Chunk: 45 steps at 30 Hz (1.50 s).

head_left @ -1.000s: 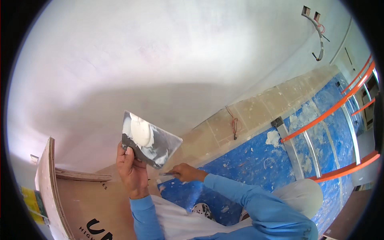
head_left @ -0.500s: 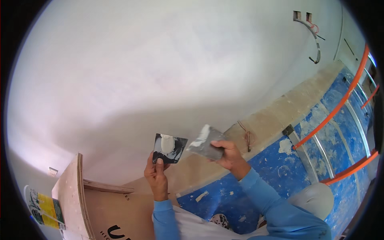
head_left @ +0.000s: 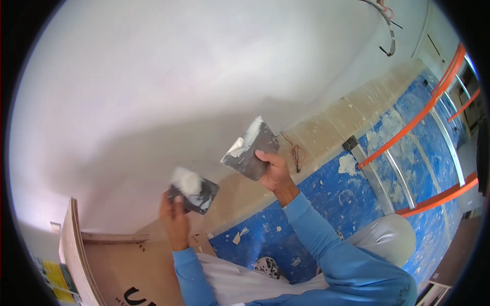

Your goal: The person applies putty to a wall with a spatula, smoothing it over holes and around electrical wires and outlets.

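My left hand grips a small dark putty scraper by its lower edge. A lump of white filler sits on its face. This hand is slightly blurred. Higher and to the right, my right hand is closed around a grey putty scraper, thumb on its face. White filler lines that blade's far upper-left edge. The two scrapers are apart, both held in front of a white wall, and neither plainly touches it.
A ladder with orange rails lies at the right on blue, filler-spotted floor sheeting. Cables stick out of the wall at upper right. A plywood edge and a yellow-labelled bucket are at lower left.
My left hand has moved left and a little down with its scraper. The right one has gone up and left, its blade now turned more steeply. The whole view has shifted slightly.
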Tool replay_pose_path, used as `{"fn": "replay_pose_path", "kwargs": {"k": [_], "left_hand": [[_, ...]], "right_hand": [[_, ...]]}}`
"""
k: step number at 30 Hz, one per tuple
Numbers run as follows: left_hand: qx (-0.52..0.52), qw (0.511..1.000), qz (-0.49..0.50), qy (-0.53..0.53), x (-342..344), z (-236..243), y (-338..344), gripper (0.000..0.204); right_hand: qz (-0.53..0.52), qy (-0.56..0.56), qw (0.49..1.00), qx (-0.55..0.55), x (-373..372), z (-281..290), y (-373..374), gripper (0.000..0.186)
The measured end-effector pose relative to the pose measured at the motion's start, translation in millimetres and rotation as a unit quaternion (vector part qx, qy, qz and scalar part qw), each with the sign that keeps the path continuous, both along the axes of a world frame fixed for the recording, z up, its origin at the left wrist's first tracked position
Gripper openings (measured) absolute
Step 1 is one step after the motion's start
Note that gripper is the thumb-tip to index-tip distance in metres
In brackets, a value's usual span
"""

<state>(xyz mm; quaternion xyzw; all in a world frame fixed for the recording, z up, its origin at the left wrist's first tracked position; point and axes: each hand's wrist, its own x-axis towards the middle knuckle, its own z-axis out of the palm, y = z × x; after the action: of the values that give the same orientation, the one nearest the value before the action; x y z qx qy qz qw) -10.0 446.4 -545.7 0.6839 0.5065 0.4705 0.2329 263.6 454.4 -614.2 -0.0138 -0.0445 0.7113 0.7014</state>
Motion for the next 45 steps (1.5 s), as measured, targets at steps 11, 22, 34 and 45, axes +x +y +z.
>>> {"fn": "replay_pose_path", "kwargs": {"k": [11, 22, 34, 45], "left_hand": [[-0.146, 0.877, -0.088, -0.448, -20, 39, 4, 0.028], [-0.127, 0.89, -0.068, -0.433, -23, 42, 3, 0.031], [-0.115, 0.885, -0.047, -0.448, -27, 37, 9, 0.03], [-0.106, 0.894, -0.047, -0.433, -20, 41, 7, 0.03]], "right_hand": [[-0.082, -0.364, 0.873, -0.313, -117, -220, -12, 0.014], [-0.284, -0.527, 0.734, -0.32, -198, -226, 79, 0.015], [0.049, -0.076, 0.931, -0.354, -225, -230, 31, 0.024], [0.036, 0.107, 0.941, -0.319, -214, -239, 78, 0.033]]}}
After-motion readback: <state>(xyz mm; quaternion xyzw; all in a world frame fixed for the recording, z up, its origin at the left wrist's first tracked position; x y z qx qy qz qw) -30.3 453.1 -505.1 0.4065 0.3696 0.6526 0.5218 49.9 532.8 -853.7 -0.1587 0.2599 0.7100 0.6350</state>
